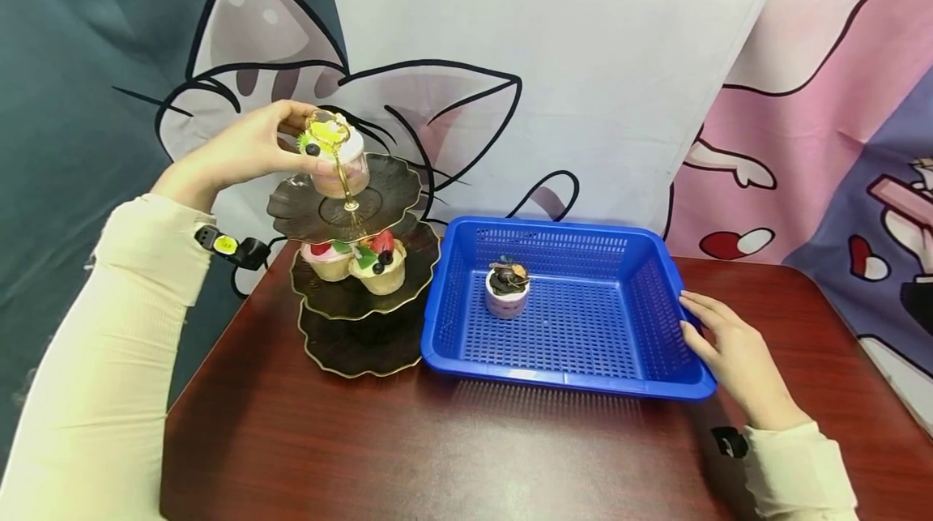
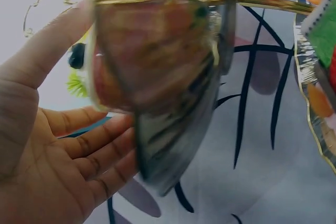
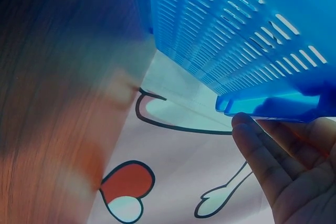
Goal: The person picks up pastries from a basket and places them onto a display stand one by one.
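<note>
My left hand (image 1: 255, 140) grips a clear dessert cup (image 1: 355, 164) with white cream, yellow fruit and a dark berry between thumb and fingers. The cup is at the top tier of a dark, gold-edged three-tier stand (image 1: 291, 209), behind its gold post (image 1: 344, 185). In the left wrist view, the plate (image 2: 168, 161) partly covers that cup; whether the cup touches the plate I cannot tell. My right hand (image 1: 739, 359) rests with fairly straight fingers on the right rim of a blue plastic basket (image 1: 503, 371). A chocolate-topped dessert cup (image 1: 506, 302) stands inside the basket, left of middle.
Two fruit-topped cupcakes, one with pink cream (image 1: 328, 262) and one with berries (image 1: 382, 274), sit on the stand's middle tier. The basket stands close to the stand's right side on a reddish-brown table (image 1: 466, 456). A cartoon-printed cloth (image 1: 568, 59) hangs behind.
</note>
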Action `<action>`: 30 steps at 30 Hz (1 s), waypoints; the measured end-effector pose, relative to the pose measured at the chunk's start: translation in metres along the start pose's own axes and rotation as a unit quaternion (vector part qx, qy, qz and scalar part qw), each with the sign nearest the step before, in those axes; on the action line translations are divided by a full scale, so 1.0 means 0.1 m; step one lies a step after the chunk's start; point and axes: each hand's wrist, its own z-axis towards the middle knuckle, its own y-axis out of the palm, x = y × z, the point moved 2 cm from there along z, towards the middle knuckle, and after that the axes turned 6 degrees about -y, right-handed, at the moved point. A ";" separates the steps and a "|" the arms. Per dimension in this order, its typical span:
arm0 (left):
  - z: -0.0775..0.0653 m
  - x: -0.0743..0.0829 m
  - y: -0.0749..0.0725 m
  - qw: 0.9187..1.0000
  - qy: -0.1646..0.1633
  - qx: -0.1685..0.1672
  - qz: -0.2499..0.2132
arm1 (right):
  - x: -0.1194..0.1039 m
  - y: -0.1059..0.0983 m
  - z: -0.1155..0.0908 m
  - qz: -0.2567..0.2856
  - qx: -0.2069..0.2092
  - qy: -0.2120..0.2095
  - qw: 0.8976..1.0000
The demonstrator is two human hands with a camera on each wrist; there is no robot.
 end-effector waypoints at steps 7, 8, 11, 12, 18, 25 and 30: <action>-0.11 0.07 -0.06 0.999 0.005 0.036 0.002 | 0.01 -0.01 0.00 -0.004 0.002 -0.001 1.000; -0.12 0.09 -0.05 0.999 0.005 0.042 0.003 | 0.02 -0.02 0.00 -0.005 0.002 -0.001 1.000; -0.15 0.15 -0.04 0.998 0.016 0.060 -0.004 | 0.02 -0.03 0.00 -0.007 0.001 0.003 1.000; -0.16 0.17 -0.04 0.997 0.023 0.068 -0.007 | 0.03 -0.03 -0.01 -0.008 -0.001 0.005 1.000; -0.27 0.26 -0.05 0.990 0.053 0.131 -0.020 | 0.05 -0.03 0.00 -0.013 -0.012 0.003 1.000; -0.47 0.48 0.03 0.963 0.152 0.221 -0.034 | 0.05 -0.04 0.01 -0.033 -0.018 -0.005 0.999; -0.54 0.67 0.13 0.940 0.243 0.235 -0.035 | 0.02 -0.03 0.01 -0.040 -0.018 -0.006 0.999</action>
